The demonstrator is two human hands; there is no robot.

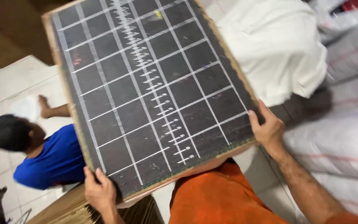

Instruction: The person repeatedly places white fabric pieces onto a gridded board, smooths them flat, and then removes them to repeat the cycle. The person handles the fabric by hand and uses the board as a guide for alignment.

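Board (150, 91), dark and gridded, held tilted above a cardboard stack (75, 209), left hand (100, 193) and right hand (266, 130) gripping only its near corners; it may slip toward the seated person (42, 153).

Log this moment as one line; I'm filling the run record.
left hand: grips board near corner | right hand: grips right edge | dark gridded board: held tilted | person in blue: beside
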